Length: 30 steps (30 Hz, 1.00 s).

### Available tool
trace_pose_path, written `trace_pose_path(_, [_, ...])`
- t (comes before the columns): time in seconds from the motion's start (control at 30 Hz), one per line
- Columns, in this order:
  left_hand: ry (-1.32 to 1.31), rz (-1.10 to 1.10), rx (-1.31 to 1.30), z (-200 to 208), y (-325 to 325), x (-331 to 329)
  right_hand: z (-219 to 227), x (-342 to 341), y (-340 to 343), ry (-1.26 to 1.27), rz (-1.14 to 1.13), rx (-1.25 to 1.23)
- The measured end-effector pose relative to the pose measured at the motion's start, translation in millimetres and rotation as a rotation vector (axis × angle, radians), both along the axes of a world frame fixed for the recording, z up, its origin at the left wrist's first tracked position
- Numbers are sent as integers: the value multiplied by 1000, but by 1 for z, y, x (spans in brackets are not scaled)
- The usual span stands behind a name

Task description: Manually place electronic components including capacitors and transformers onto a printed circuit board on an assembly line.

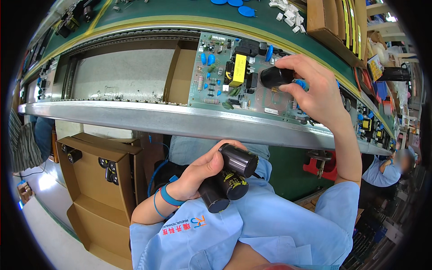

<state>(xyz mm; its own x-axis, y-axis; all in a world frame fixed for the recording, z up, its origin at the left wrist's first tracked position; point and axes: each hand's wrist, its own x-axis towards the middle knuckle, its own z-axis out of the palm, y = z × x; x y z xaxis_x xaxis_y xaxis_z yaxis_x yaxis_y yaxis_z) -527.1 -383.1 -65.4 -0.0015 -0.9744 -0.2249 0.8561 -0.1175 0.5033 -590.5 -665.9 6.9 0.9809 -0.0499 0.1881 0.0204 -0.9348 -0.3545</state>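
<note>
My right hand (315, 87) pinches a large black cylindrical capacitor (273, 78) on its side, just over the green circuit board (261, 101). The board carries a yellow-labelled transformer (238, 69), blue disc parts and printed circles beside the held capacitor. Whether the capacitor's leads touch the board is hidden. Close to my body, my left hand (202, 168) is closed around several more black capacitors (238, 159), stacked against each other. A blue wrist strap (172, 194) circles my left wrist.
A metal conveyor rail (148, 112) runs across in front of me. An opened cardboard box (96, 198) with several capacitors stands lower left. Blue discs (246, 11), white parts (288, 15) and a cardboard box (333, 27) lie beyond the rail. Another person (387, 168) sits far right.
</note>
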Motion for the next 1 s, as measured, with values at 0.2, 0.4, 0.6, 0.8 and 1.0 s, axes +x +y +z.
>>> trace_pose_path(0.2, [12,-1,10,3,-1,1,1,5,-1,13,-6,32])
trace_pose_path(0.4, [70,8,12,8,-11,2,-5,-2,-6,-49,58,-87])
trace_pose_path(0.6, [-19,40,154,20,-20,1,23,-16,16,-126,13,11])
trace_pose_path(0.8, [99,-45,217,31,-35,2,23,-49,52,183,258,471])
trace_pose_path(1.0, [145,-59,66,19,-40,-12,21,-54,29,241,68,755])
